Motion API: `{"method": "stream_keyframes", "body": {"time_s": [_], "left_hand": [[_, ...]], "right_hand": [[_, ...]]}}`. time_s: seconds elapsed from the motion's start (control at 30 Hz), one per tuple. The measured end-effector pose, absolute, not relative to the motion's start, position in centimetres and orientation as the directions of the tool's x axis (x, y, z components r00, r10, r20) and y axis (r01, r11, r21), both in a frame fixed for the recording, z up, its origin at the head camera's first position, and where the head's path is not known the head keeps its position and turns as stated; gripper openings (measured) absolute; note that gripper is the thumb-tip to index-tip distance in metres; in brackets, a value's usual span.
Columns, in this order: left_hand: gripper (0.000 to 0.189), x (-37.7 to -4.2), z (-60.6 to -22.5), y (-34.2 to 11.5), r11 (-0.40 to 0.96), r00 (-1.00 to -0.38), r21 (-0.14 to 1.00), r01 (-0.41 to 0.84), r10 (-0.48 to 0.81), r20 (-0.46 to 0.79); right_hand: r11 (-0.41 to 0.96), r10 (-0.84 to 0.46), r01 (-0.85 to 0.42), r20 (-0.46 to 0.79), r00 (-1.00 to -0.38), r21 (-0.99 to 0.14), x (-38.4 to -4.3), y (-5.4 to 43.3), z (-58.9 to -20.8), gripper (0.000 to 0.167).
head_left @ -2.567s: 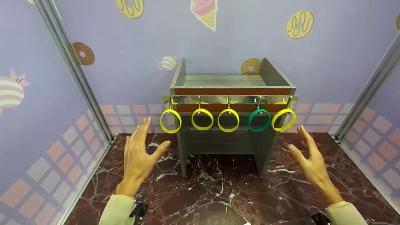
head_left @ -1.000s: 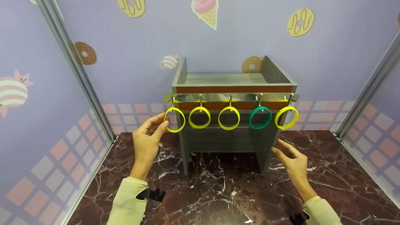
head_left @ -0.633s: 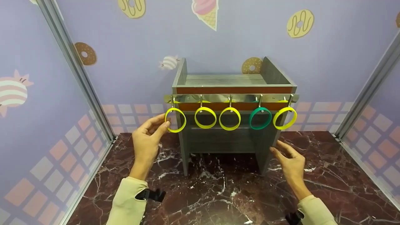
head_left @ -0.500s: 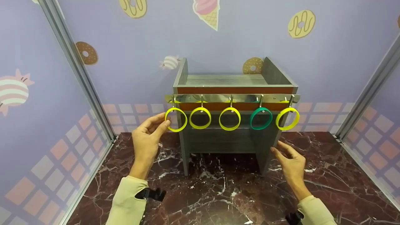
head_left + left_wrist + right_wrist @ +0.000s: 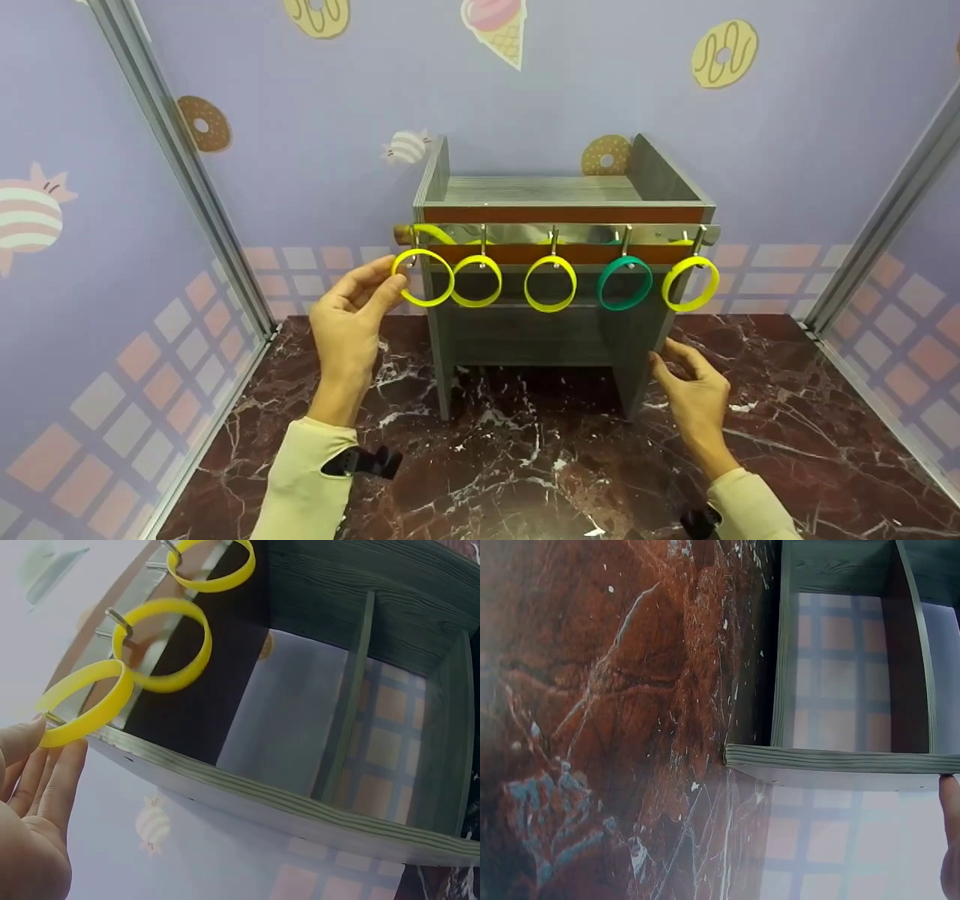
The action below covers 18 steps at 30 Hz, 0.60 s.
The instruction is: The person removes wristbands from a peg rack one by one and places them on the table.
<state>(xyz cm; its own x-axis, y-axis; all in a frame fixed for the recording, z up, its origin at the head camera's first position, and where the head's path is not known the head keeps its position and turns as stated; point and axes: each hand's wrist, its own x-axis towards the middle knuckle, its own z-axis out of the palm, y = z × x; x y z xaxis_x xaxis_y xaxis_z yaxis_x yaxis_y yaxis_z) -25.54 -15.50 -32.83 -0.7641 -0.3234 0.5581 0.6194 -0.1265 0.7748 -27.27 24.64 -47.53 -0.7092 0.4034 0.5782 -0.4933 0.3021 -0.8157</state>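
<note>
**Snag, knock and slip hazards noted at the hook rail (image 5: 517, 235)**

The left hand (image 5: 346, 322) pinched the leftmost yellow ring (image 5: 433, 304) by its left side, between thumb and bent fingers. The ring stood tilted in front of the rail, with the end of the leftmost hook (image 5: 414, 238) showing inside its loop; it was not clear of the metal. The right hand (image 5: 697, 386), fingers loosely bent and grasping nothing, rested a fingertip against the outer side of the grey stand (image 5: 444, 352).

The chief hazard was judged to be a snag. Drawn sideways rather than straight off, the ring could catch on the hook's end and tug the rail. The right hand's contact appeared light, so such a pull could shift the stand across the marbled table (image 5: 517, 465).

A second hazard lay with the adjacent yellow ring (image 5: 477, 305). The two bands overlapped in the head view, though whether they touched could not be established. A swing to that side could unseat the neighbour.

Thirdly, the pinch covered little of a narrow band; a slip could drop the ring. The green ring (image 5: 625, 307), farther along, was judged exposed only to a general jolt.
</note>
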Motion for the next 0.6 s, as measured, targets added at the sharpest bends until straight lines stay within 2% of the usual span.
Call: {"method": "stream_keyframes", "body": {"time_s": [0.3, 0.6], "left_hand": [[0.025, -23.6, -33.2, -16.4, -0.144, -0.763, 0.775, 0.616, -0.354, 0.541], [0.024, -22.9, -36.0, -17.9, -0.148, -0.761, 0.786, 0.6, -0.408, 0.504]], "right_hand": [[0.342, 0.402, -0.52, 0.622, -0.672, -0.783, -26.1, 23.3, -46.0, 0.025], [0.36, 0.405, -0.53, 0.641, -0.652, -0.767, -25.8, 22.9, -45.8, 0.024]]}}
